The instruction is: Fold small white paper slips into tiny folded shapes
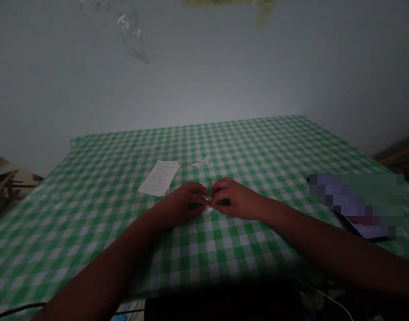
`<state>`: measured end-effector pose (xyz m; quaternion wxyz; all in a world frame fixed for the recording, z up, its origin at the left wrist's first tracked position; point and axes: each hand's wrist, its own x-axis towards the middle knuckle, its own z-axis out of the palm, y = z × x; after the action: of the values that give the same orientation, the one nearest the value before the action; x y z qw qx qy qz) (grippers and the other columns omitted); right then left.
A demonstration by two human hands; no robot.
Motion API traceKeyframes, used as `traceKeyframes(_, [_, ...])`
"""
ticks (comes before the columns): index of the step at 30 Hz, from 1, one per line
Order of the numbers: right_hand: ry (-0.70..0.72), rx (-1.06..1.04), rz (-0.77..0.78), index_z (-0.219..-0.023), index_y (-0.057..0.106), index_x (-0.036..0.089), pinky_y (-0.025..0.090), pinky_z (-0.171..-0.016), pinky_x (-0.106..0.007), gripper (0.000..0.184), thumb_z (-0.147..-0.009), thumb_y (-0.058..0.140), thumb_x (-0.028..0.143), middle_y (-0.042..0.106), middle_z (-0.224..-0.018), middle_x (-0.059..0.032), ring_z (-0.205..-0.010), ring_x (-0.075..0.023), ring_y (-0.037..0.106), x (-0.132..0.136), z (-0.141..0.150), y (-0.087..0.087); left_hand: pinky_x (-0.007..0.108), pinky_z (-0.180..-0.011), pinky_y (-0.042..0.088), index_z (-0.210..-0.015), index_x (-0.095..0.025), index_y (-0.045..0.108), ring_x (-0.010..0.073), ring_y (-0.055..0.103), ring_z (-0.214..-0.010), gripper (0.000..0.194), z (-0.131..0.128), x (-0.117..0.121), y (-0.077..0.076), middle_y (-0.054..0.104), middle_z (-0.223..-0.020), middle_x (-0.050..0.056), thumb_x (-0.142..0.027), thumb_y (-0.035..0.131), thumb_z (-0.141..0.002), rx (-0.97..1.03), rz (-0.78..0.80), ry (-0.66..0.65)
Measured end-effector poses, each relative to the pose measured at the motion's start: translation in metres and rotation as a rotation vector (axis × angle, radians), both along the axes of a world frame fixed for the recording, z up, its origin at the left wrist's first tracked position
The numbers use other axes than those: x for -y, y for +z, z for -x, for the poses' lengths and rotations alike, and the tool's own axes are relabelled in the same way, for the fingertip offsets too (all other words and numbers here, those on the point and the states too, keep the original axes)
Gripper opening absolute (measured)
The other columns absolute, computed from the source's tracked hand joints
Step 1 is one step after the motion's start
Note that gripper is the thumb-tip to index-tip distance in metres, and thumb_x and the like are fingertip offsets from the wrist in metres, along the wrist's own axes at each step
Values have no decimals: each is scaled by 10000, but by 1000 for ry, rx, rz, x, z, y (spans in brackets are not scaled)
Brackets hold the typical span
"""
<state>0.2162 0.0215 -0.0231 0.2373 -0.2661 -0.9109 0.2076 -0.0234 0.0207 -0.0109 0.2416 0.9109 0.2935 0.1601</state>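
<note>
Both of my hands meet at the middle of the table, low over the checked cloth. Between their fingertips is a small white piece [209, 207], which looks like folded paper; the fingers cover most of it. My left hand [186, 201] pinches its left side with thumb and fingers closed. From the right, my right hand [236, 199] pinches the same piece, fingers curled. Just beyond the hands lies a folded white paper strip [201, 162]. A small stack of printed paper sheets [159, 178] rests beyond my left hand, untouched.
A green and white checked tablecloth [258, 151] covers the table, which reaches to a pale wall [204, 80]. On the right lies a dark-edged, blurred-out flat object [358, 205]. Cables [18, 308] run below the front edge.
</note>
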Motion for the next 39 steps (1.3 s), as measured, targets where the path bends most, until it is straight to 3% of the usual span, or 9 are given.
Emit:
traceKeyframes(7, [-78,-49,29,-879,719,191,429,-904,-362,44,-847,688,195,653,-938,-50,-956,-185,589,4,5,-2,360,-950,488,-912,-217,757,187,608,-1036,109,-9,1,-2,643,-1074,54,-250,657,-883,53,45,86])
traceKeyframes(14, [-148,-76,73,-853,684,202,436,-880,-347,60,-816,729,217,646,-930,-31,-946,-180,581,4,8,-9,368,-951,488,-921,-243,735,186,604,-1031,91,-10,2,-10,630,-1068,36,-279,701,-844,97,37,126])
traceKeyframes(21, [-141,-81,68,-834,661,194,423,-894,-351,65,-831,721,219,660,-918,-29,-923,-169,595,5,11,-5,382,-979,464,-931,-235,703,204,572,-1064,138,-13,7,-6,612,-1092,34,-239,724,-794,70,-8,143])
traceKeyframes(26, [-125,-61,74,-872,677,194,426,-907,-346,31,-846,680,178,641,-939,-34,-947,-169,584,4,7,-3,378,-981,467,-935,-226,701,195,578,-1058,96,-13,8,-3,613,-1086,41,-270,659,-861,60,26,117])
traceKeyframes(31, [-110,-53,76,-857,661,201,424,-920,-341,110,-842,617,102,631,-907,-17,-908,-154,585,3,5,-2,377,-972,472,-890,-223,713,198,582,-1059,99,-13,6,-7,626,-1077,44,-278,632,-884,66,16,142])
traceKeyframes(39, [-259,-17,23,-826,637,194,439,-848,-352,117,-747,720,170,634,-892,-36,-896,-193,559,12,15,-6,404,-987,454,-904,-246,708,196,583,-1044,85,-13,5,-15,633,-1077,24,-254,711,-819,67,-47,168])
